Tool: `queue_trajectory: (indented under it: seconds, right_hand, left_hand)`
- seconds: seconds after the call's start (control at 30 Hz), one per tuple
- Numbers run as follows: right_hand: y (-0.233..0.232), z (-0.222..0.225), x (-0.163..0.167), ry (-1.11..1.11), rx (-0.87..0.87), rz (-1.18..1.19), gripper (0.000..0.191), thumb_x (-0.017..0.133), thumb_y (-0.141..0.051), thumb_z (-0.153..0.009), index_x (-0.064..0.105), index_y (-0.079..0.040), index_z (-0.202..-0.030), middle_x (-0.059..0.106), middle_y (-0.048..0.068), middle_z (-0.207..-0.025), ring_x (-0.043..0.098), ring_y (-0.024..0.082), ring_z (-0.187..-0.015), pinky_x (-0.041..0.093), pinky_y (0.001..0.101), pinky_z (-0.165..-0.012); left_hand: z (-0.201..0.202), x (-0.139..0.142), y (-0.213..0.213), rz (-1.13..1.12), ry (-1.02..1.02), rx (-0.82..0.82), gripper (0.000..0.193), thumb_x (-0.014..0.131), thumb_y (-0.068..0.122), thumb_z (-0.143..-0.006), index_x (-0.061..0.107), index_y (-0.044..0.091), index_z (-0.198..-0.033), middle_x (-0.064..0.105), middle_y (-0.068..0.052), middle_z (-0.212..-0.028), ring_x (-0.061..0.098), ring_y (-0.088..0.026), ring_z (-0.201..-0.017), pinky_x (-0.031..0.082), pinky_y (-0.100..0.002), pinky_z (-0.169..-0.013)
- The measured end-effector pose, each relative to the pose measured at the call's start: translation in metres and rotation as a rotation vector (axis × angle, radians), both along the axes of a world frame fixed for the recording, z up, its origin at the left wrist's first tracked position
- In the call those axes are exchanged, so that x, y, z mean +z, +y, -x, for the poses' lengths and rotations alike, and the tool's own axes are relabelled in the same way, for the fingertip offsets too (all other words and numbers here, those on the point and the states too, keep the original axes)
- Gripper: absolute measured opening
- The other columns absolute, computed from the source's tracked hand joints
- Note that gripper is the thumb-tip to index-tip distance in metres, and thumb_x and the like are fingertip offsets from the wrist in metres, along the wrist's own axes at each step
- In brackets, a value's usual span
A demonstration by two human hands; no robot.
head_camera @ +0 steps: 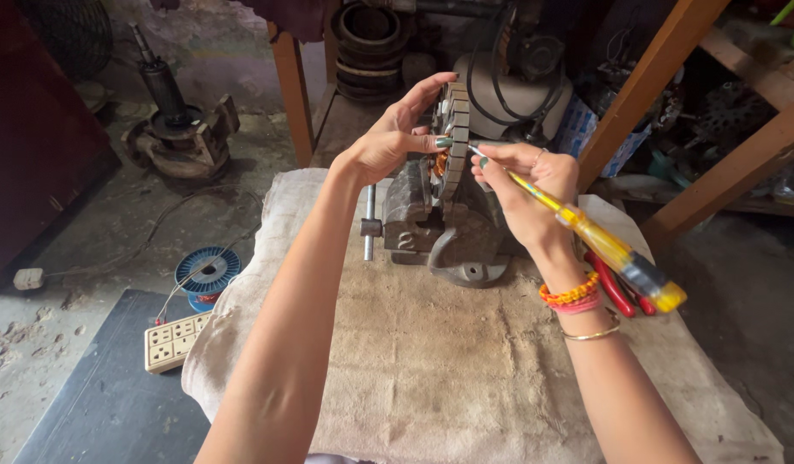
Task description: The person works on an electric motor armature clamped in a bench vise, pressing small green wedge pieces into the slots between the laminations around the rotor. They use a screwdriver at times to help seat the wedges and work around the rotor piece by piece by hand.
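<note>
A round metal stator (455,137) with slotted teeth and copper windings stands upright, clamped in a grey bench vise (440,228) on a cloth-covered table (431,361). My left hand (395,137) grips the stator's left rim, fingers curled over its top and thumb on its face. My right hand (526,185) holds a yellow transparent-handled screwdriver (603,245) like a pen, its tip touching the stator's face near my left thumb. The handle points back toward my right wrist, which wears orange and gold bangles.
Red-handled pliers (616,288) lie on the cloth under my right wrist. On the floor at left are a blue wire spool (206,273), a cream power strip (174,341) and an old motor part (178,129). Wooden beams (663,69) and a grey motor (517,86) stand behind.
</note>
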State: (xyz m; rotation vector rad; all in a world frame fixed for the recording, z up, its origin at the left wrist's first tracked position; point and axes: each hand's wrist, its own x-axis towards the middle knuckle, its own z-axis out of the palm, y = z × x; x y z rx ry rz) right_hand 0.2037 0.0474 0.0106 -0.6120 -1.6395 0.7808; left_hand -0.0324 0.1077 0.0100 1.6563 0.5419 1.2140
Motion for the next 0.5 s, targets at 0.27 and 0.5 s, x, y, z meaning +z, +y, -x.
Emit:
queue_trajectory:
  seconds: [0.27, 0.5]
  right_hand:
    - [0.000, 0.003, 0.022, -0.279, -0.168, -0.112, 0.019, 0.071, -0.003, -0.091, 0.078, 0.002, -0.108, 0.078, 0.008, -0.085, 0.070, 0.009, -0.074, 0.055, 0.0213, -0.068]
    - [0.018, 0.006, 0.034, -0.376, -0.193, -0.112, 0.010, 0.071, -0.005, -0.088, 0.074, 0.003, -0.093, 0.076, 0.007, -0.087, 0.072, 0.009, -0.075, 0.057, 0.0240, -0.066]
  left_hand:
    - [0.000, -0.002, 0.003, 0.000, -0.002, 0.005, 0.097, 0.085, 0.002, -0.072, 0.041, 0.026, -0.156, 0.025, -0.003, -0.173, 0.008, -0.022, -0.164, 0.016, -0.049, -0.128]
    - [0.000, -0.003, 0.004, 0.002, -0.015, -0.013, 0.096, 0.085, 0.001, -0.073, 0.041, 0.024, -0.156, 0.026, -0.004, -0.172, 0.009, -0.021, -0.164, 0.015, -0.048, -0.128]
